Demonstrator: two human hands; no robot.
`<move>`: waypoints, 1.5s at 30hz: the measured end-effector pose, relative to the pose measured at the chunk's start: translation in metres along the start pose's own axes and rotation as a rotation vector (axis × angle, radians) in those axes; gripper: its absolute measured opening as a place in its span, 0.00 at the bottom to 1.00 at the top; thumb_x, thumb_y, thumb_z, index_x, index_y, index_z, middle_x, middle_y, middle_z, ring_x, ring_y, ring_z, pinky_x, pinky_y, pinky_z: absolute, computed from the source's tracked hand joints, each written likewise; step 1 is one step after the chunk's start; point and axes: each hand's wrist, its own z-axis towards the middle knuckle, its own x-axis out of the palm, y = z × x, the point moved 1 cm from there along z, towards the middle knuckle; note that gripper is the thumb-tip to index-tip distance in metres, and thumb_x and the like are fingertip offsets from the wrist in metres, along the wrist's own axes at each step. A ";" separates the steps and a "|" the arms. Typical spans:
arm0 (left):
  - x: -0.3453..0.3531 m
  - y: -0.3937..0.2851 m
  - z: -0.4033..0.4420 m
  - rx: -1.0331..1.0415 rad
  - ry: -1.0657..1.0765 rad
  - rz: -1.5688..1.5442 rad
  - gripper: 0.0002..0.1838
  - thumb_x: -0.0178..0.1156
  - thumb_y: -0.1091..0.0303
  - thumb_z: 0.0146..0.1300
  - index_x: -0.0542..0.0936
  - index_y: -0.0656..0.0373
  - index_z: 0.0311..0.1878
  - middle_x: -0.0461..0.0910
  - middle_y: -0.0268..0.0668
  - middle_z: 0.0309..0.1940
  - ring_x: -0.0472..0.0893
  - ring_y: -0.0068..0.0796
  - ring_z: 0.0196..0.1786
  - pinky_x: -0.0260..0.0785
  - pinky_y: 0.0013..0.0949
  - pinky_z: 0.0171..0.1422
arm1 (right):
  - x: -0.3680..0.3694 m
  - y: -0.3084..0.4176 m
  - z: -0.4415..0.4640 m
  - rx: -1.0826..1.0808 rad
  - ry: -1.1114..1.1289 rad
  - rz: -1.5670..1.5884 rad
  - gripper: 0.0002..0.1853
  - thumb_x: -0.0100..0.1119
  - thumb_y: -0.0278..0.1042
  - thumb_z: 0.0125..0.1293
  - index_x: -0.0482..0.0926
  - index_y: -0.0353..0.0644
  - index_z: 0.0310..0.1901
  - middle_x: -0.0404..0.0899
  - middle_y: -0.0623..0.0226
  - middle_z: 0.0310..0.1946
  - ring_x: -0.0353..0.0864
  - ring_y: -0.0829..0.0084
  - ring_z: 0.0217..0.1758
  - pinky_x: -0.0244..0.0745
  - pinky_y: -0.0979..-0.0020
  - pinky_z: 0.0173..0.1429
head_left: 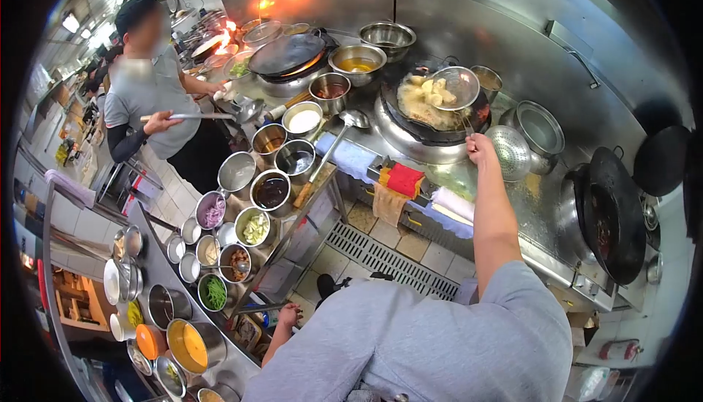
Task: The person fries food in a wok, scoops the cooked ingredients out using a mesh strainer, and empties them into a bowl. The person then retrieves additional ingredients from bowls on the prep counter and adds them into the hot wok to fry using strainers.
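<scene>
My right hand [480,149] is closed around the handle of a round wire strainer [458,87], held over a wok [394,119] of bubbling oil. Pale yellow pieces of food [428,93] lie at the strainer's left edge and in the oil. Low beside the counter of ingredient pots is my left hand [290,314], its fingers curled near the counter edge; whether it holds anything is not clear. A ladle [355,119] rests with its long handle across the pots between the two hands.
A perforated skimmer [510,154] and a metal pot [540,128] stand right of the wok. Farther right is a tilted black wok [611,211]. At the left, a co-worker [150,87] holds a ladle near a flaming burner. A floor drain [392,261] runs below.
</scene>
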 end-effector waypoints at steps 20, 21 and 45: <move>0.020 -0.008 -0.017 -0.083 -0.022 -0.014 0.08 0.45 0.77 0.49 0.69 0.57 0.33 0.68 0.31 0.20 0.67 0.26 0.16 0.51 0.26 0.16 | -0.035 0.031 -0.001 -0.365 -0.207 -0.879 0.25 0.37 0.19 0.50 0.57 0.41 0.54 0.65 0.65 0.17 0.54 0.80 0.09 0.47 0.77 0.10; 0.019 -0.009 -0.023 -0.086 -0.022 -0.006 0.08 0.45 0.77 0.49 0.69 0.57 0.33 0.68 0.31 0.20 0.67 0.26 0.16 0.51 0.26 0.16 | -0.038 0.031 -0.005 -0.359 -0.213 -0.876 0.25 0.37 0.19 0.50 0.57 0.41 0.54 0.65 0.65 0.17 0.54 0.80 0.09 0.47 0.77 0.10; 0.016 0.002 -0.024 -0.006 0.070 0.083 0.10 0.40 0.83 0.49 0.68 0.63 0.34 0.65 0.34 0.21 0.66 0.25 0.21 0.62 0.28 0.24 | -0.056 0.032 -0.126 -0.366 -0.104 -0.492 0.18 0.42 0.26 0.57 0.60 0.42 0.51 0.66 0.69 0.21 0.57 0.82 0.13 0.49 0.80 0.12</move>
